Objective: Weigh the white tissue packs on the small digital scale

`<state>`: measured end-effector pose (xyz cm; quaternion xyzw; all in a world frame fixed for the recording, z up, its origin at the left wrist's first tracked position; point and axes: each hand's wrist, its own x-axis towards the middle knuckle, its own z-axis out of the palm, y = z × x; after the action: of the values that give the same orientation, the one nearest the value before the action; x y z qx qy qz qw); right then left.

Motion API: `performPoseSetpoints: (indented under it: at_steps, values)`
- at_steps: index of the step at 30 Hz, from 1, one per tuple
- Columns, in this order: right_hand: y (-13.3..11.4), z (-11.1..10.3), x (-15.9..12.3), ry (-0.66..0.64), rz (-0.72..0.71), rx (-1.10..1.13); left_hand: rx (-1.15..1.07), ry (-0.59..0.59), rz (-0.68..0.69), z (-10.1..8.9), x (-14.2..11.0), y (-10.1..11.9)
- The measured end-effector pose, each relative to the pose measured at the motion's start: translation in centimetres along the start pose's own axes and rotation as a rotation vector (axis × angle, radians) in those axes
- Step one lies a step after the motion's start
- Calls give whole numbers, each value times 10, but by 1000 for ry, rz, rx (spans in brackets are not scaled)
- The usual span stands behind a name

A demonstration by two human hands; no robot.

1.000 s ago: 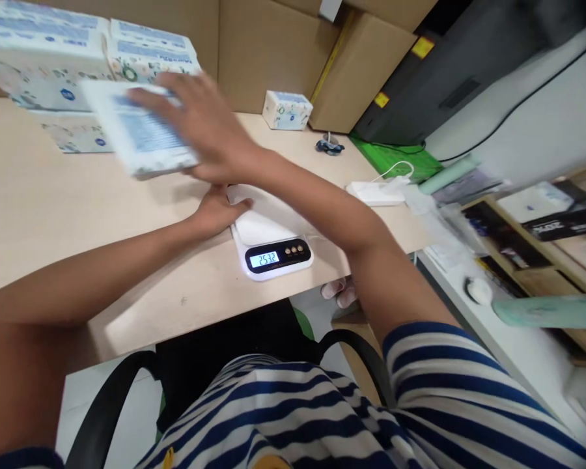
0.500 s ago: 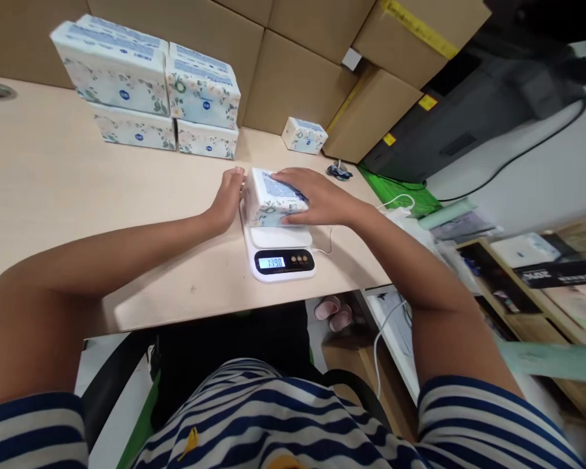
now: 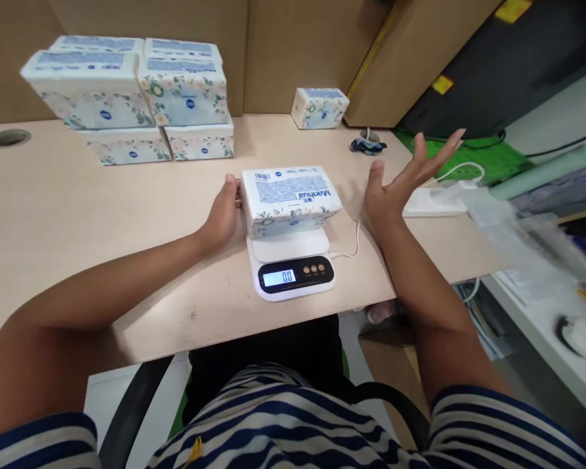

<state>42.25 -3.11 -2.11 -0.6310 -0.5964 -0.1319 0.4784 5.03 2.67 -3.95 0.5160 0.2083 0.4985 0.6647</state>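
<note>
A floral-printed pack of tissues [image 3: 293,192] lies on the plate of a white digital scale [image 3: 293,247]. The scale's lit display [image 3: 279,277] reads 0.0. At the pack's left end is my left hand [image 3: 223,212], thumb up and fingers partly hidden; it looks open beside the end, and whether it touches the pack is hard to see. My right hand [image 3: 395,185] is raised to the right of the scale, fingers spread, holding nothing.
Stacked tissue packs [image 3: 185,91] stand at the back left. A smaller pack [image 3: 320,109] sits by the cardboard boxes [image 3: 293,52]. A dark crumpled item [image 3: 368,144] lies near a cable hole. A white power strip [image 3: 434,200] is at the right.
My right hand has let go of the tissue pack, moved right and spread its fingers. The display went from about 119.0 to 0.0. My left hand stays at the pack's left end.
</note>
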Motion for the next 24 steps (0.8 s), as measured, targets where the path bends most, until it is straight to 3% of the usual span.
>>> performPoseSetpoints:
  at_steps: [4, 10, 13, 17, 24]
  values:
    - [15, 5, -4, 109, 83, -69, 54, -44, -66, 6, -2, 11]
    - [-22, 15, -16, 115, -5, 161, 165, 58, -28, 15, -2, 22]
    - [-31, 19, -19, 78, -42, 139, 182, 60, -36, 21, -3, 24]
    - [-22, 21, -18, 29, -14, 136, 195, 56, -46, 24, -4, 26]
    - [-28, -1, -16, -115, 118, -4, 212, 36, -87, 27, -5, 30]
